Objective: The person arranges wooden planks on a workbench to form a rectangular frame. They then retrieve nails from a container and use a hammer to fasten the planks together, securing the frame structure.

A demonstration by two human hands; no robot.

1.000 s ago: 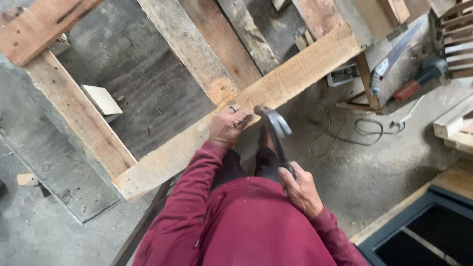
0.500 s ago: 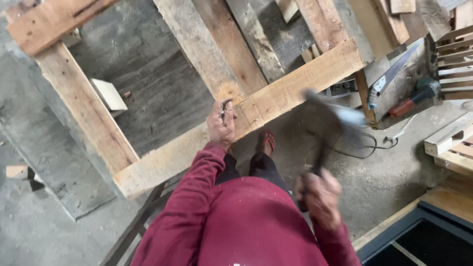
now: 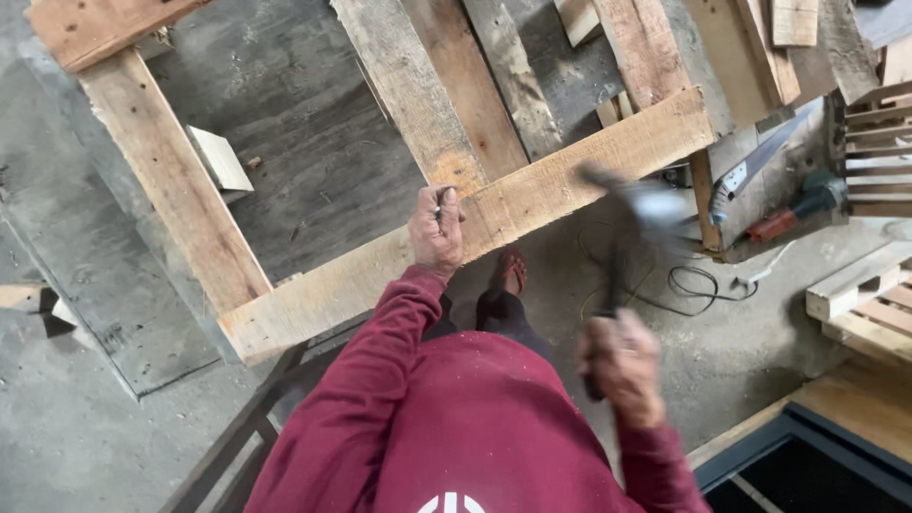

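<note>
My left hand [image 3: 436, 231] pinches a nail upright against the long front plank [image 3: 532, 195] of a wooden pallet frame, where a cross board meets it. My right hand [image 3: 622, 366] grips the handle of a hammer [image 3: 632, 214]; the head is raised and blurred, to the right of the nail and above the plank's near edge. Red sleeves cover both arms. A sandalled foot [image 3: 510, 273] shows below the plank.
The frame's left plank [image 3: 171, 180] runs up to a corner. A small wood offcut [image 3: 220, 160] lies inside the frame. A handsaw [image 3: 760, 161] and a power drill [image 3: 798, 204] rest at right, with a cable on the concrete. Pallet slats [image 3: 860, 290] lie at far right.
The hammer has swung up and to the right, away from the nail, and now blurs in motion. My left hand stays on the nail at the plank.
</note>
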